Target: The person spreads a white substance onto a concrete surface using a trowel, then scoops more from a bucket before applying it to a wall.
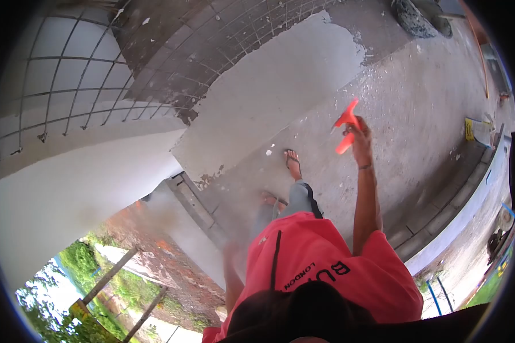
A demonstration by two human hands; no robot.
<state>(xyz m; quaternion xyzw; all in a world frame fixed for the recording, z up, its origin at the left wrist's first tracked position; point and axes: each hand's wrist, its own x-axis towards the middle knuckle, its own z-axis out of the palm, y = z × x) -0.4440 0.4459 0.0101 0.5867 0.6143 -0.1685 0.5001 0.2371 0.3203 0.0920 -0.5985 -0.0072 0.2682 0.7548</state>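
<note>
My right hand is raised out to the right and is shut on an orange plastic tool with a flat blade, held over the concrete floor. My left arm hangs at my side as a blur beside my red shirt; its hand is too smeared to make out. Below me I see my grey trouser leg and a foot in a sandal on the floor.
A freshly plastered grey wall patch lies ahead, with dark gridded wall and pale gridded wall to the left. A raised kerb runs along the right. Scaffold poles and greenery show at lower left.
</note>
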